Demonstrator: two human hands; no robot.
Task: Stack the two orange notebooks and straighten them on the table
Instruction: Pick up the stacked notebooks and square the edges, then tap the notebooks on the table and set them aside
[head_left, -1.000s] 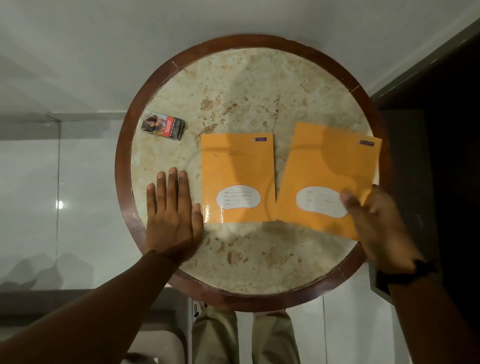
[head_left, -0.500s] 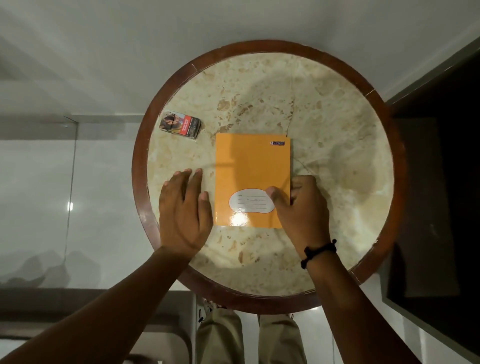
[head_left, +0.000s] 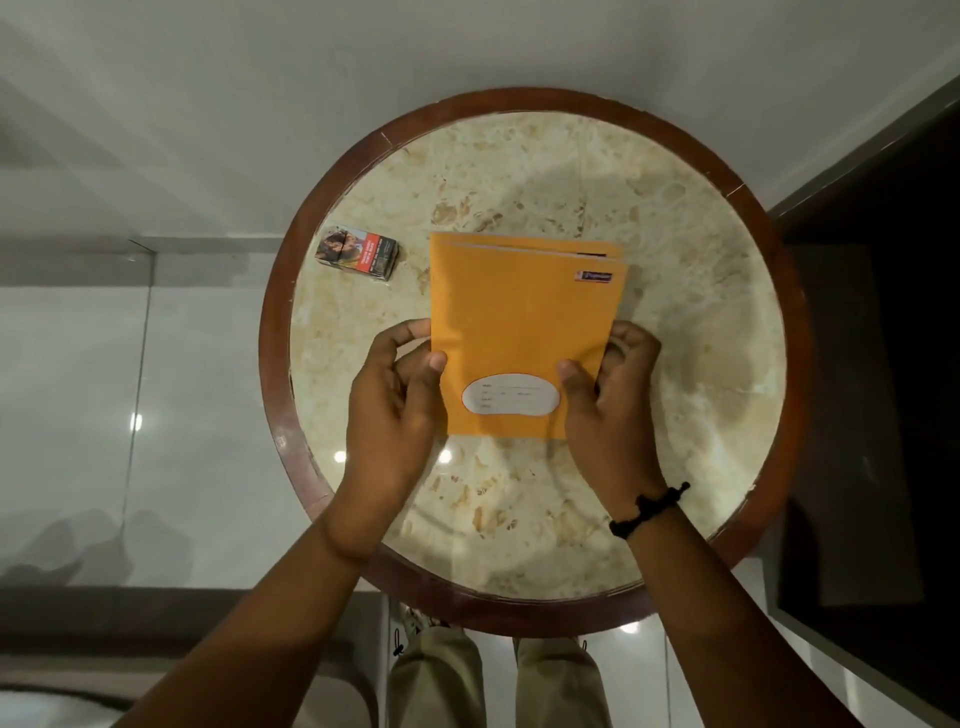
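Two orange notebooks lie one on the other, lifted and tilted over the middle of the round marble table (head_left: 675, 364). The top notebook (head_left: 524, 332) shows a white oval label near its lower edge. Only the far edge of the lower notebook (head_left: 524, 242) shows, as a thin strip slightly askew behind the top one. My left hand (head_left: 395, 410) grips the stack's left edge, thumb on the cover. My right hand (head_left: 610, 410) grips the right edge the same way. A black band circles the right wrist.
A small red and black packet (head_left: 358, 251) lies on the table to the left of the notebooks. The table has a dark wooden rim (head_left: 275, 364). A dark cabinet (head_left: 878, 364) stands close on the right. My legs (head_left: 498, 680) show below the table's near edge.
A second ago the notebooks lay side by side; my right hand slid the right one onto the left one. Now both hands have closed on the stack's sides and raised it off the table.
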